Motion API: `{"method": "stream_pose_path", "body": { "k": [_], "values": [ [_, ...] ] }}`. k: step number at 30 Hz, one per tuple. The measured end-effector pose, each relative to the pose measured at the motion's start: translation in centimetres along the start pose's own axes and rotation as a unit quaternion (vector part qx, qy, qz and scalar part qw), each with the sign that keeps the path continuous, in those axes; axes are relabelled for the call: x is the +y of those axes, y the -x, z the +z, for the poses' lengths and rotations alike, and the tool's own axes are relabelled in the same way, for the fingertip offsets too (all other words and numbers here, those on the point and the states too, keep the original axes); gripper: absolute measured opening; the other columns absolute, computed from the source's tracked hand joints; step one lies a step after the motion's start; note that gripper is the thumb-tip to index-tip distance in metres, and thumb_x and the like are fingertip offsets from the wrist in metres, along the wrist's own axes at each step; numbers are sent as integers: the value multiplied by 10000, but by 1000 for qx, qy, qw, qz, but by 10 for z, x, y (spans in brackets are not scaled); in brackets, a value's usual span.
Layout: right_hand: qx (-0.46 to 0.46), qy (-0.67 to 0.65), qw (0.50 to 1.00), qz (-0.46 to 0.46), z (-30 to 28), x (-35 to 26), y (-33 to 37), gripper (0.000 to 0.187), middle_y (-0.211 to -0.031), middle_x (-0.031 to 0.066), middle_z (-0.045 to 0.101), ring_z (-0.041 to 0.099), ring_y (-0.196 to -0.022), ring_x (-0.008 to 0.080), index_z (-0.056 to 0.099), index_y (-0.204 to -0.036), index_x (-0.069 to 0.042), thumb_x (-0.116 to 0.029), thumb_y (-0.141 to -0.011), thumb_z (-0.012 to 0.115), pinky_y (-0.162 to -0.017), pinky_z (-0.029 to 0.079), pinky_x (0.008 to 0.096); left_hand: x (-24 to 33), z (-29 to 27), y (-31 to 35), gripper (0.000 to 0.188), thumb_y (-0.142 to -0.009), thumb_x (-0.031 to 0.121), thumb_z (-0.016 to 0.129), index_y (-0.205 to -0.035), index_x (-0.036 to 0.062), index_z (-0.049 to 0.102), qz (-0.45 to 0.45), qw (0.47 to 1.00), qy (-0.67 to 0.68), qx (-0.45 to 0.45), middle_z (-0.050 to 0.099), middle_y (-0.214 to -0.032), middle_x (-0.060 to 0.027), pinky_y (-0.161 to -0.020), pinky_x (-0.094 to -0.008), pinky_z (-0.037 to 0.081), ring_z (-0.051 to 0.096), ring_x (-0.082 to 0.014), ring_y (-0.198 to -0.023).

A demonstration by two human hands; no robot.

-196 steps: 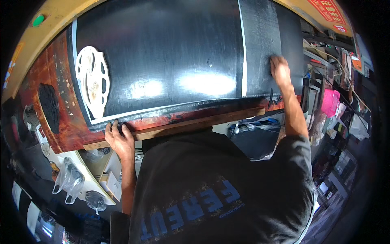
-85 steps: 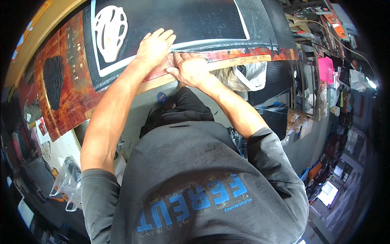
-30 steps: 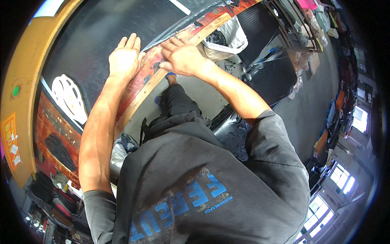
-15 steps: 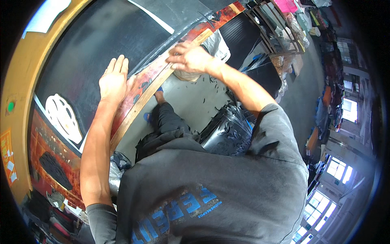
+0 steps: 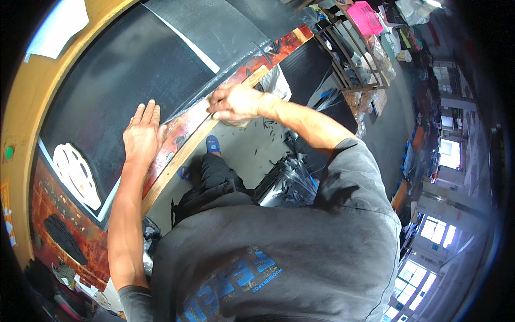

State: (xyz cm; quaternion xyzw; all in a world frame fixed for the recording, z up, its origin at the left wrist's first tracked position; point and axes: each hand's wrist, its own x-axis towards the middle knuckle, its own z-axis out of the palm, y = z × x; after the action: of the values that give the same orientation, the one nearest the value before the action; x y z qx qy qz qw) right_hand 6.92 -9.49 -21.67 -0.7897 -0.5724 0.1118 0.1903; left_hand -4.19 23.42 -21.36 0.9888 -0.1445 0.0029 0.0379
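The right hand [image 5: 236, 103] is curled, fingers bent and close together, with its fingertips down at the near edge of the table; whether they pinch anything cannot be told. The left hand [image 5: 142, 134] is extended flat, fingers together and pointing to the far side, and grasps nothing; its palm lies on the black sheet [image 5: 123, 75].

The black sheet covers the table to the left of and beyond the hands. Its surface is smooth and dark, with a dull, cloudy sheen. A white strip [image 5: 185, 43] marks its right part; a dark grey sheet [image 5: 230, 24] lies to the right of that strip. A white cutout template [image 5: 75, 174] with oblong openings lies flat at the left end. Small black scraps [image 5: 169, 157] lie on the red-brown table border [image 5: 177, 137], alongside a wooden edge strip [image 5: 179, 158].

To the left is a bundle of black strips [image 5: 64, 239]. On the near floor, more black offcuts [image 5: 268, 129] are scattered.

Compared with the earliest frame, the right hand has moved from the grey sheet to the table's near edge, and the left hand from the border beside the template onto the black sheet. The template remains at the left end.
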Motion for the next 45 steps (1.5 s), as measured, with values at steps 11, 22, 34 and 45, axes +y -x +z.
{"method": "stream_pose_path", "body": {
  "k": [11, 22, 34, 45],
  "values": [
    [-52, 140, 981, 123, -81, 135, 91, 266, -1144, 93, 737, 681, -1053, 320, 811, -1114, -142, -348, -1001, 685, -962, 555, 450, 6, -10, -2, 572, -921, 302, 779, -1436, 71, 686, -34, 999, 41, 0, 605, -1571, -87, -1180, -426, 507, 565, -299, -1462],
    [31, 126, 979, 154, -59, 180, 129, 410, -1517, 137, 623, 506, -1482, 356, 699, -1374, -55, -292, -1047, 633, -1235, 419, 486, 11, -12, -4, 574, -896, 245, 815, -1435, 89, 694, -68, 996, 58, -4, 599, -1578, -65, -1211, -401, 483, 542, -284, -1483],
    [166, 181, 928, 280, -42, 213, 150, 448, -1522, 234, 584, 539, -1430, 435, 661, -1419, -47, -285, -1039, 669, -1185, 461, 503, 12, -11, -7, 584, -899, 234, 824, -1451, 106, 683, -87, 995, 47, -31, 583, -1594, -46, -1194, -392, 500, 536, -294, -1486],
    [103, 23, 944, 313, -58, 158, 113, 301, -1255, 132, 731, 682, -1198, 367, 788, -1237, -142, -220, -961, 696, -1043, 542, 499, 10, -4, -5, 599, -905, 232, 808, -1463, 68, 663, -67, 997, 36, -8, 586, -1587, -93, -1216, -391, 469, 527, -297, -1494]
  ]
}}
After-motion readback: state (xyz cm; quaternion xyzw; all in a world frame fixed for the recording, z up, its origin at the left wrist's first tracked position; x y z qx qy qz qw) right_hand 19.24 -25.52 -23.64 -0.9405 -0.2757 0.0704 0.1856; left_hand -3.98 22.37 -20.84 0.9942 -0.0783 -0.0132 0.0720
